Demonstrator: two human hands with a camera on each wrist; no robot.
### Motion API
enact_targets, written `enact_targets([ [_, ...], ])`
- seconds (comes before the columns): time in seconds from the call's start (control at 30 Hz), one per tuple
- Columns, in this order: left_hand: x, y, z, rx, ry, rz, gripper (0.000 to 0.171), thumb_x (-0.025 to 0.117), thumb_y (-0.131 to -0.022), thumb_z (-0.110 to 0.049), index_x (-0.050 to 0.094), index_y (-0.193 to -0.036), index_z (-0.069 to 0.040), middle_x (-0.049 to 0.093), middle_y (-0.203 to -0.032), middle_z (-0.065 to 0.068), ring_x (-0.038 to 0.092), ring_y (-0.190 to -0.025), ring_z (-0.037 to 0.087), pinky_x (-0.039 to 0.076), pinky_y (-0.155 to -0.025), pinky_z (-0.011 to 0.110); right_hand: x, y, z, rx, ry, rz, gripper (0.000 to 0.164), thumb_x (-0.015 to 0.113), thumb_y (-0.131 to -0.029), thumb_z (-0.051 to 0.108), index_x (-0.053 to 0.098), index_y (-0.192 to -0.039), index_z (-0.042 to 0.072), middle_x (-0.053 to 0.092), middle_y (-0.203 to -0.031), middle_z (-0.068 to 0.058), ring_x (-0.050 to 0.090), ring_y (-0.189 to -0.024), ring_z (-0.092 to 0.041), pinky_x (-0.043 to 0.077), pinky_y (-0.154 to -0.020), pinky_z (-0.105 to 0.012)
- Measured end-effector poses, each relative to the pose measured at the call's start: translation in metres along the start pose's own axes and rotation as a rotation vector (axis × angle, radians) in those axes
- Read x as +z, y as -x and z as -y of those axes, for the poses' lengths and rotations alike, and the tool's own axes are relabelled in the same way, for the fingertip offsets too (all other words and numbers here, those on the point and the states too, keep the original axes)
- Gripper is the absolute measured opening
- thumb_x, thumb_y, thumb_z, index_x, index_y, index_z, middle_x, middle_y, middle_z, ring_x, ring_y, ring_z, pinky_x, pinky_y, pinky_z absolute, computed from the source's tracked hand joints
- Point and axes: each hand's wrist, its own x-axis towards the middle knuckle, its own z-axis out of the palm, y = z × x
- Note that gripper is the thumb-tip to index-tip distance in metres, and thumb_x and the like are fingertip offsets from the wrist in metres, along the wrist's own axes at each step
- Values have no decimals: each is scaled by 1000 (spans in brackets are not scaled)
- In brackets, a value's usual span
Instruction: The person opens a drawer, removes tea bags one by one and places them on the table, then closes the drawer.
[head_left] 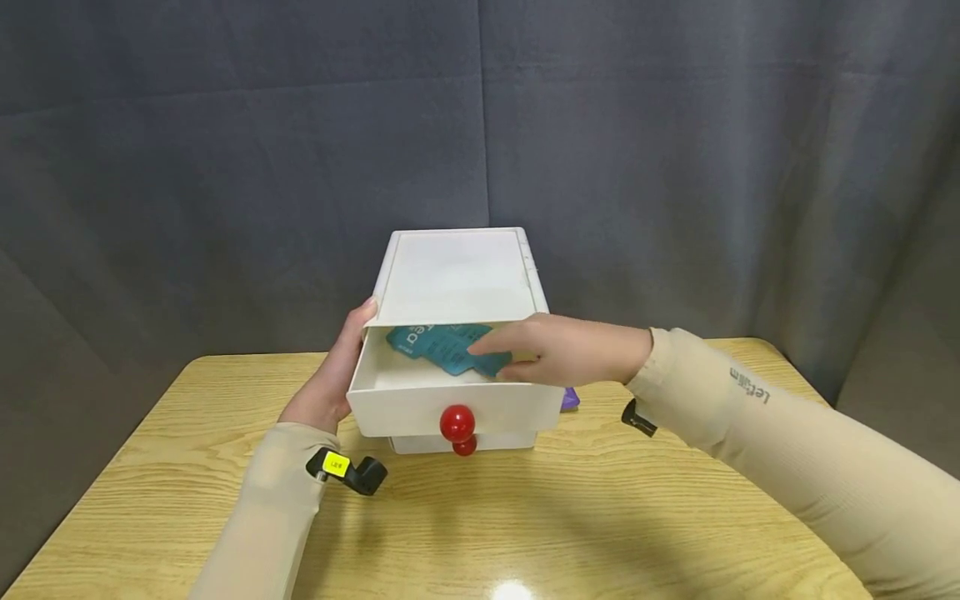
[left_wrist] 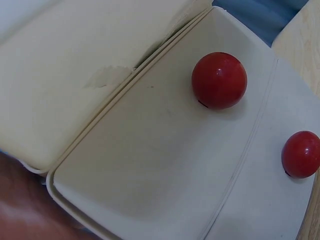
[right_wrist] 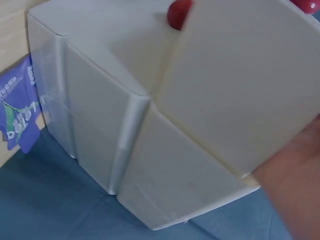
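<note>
Packet (head_left: pixel 442 348) in the pulled-out drawer (head_left: pixel 405 410), right hand (head_left: pixel 558 346) at it.
Finger and thumb are parted over its right end; left hand (head_left: pixel 336 362) on the box's (head_left: pixel 461 271) side, grip hidden from me. Looks light, limp, slick: best pinched by that end.

I see way down into upper drawer (head_left: pixel 382 375) at front left; cabinet top (head_left: pixel 460 271) roofs rear, right hand (head_left: pixel 562 348) blocks right side, upper red knob (head_left: pixel 457 423) juts forward.
</note>
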Motion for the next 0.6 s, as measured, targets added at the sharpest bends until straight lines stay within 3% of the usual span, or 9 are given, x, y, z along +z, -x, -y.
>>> enact_targets([
  [0.13, 0, 2, 0, -2, -4, -8, 80, 15, -92, -72, 27, -150, -17, 36, -135, 16, 43, -113, 26, 41, -86, 39, -3, -16, 5, 118, 80, 170, 52, 57, -96, 3, 40, -145, -2, 42, -147, -16, 41, -134, -25, 37, -104, -35],
  [0.3, -1, 1, 0, 3, 0, -9, 78, 15, -93, -70, 28, -149, -18, 36, -135, 15, 42, -113, 26, 40, -87, 39, -1, -31, 8, 226, 295, 310, 56, 54, -100, 13, 33, -151, 7, 33, -153, -15, 41, -133, -24, 35, -106, -34],
  [0.47, 1, 0, 0, 5, 4, -8, 78, 15, -93, -70, 27, -149, -18, 35, -135, 16, 40, -114, 27, 39, -88, 40, 2, -36, 11, 151, 713, 366, 55, 55, -100, 19, 36, -151, 12, 45, -145, -12, 47, -122, -22, 40, -100, -30],
  [0.53, 1, 0, 0, 6, 14, -3, 78, 15, -93, -69, 26, -149, -17, 34, -135, 16, 39, -114, 27, 38, -88, 40, 3, -37, 11, 131, 778, 368, 54, 56, -99, 21, 38, -150, 14, 52, -136, -10, 48, -115, -21, 41, -96, -28],
  [0.6, 2, 0, 1, 8, 20, 0, 78, 15, -93, -69, 26, -149, -16, 34, -133, 15, 40, -113, 25, 37, -88, 39, 2, -37, 11, 156, 713, 371, 54, 56, -99, 22, 39, -150, 15, 55, -130, -7, 49, -109, -19, 41, -95, -28],
])
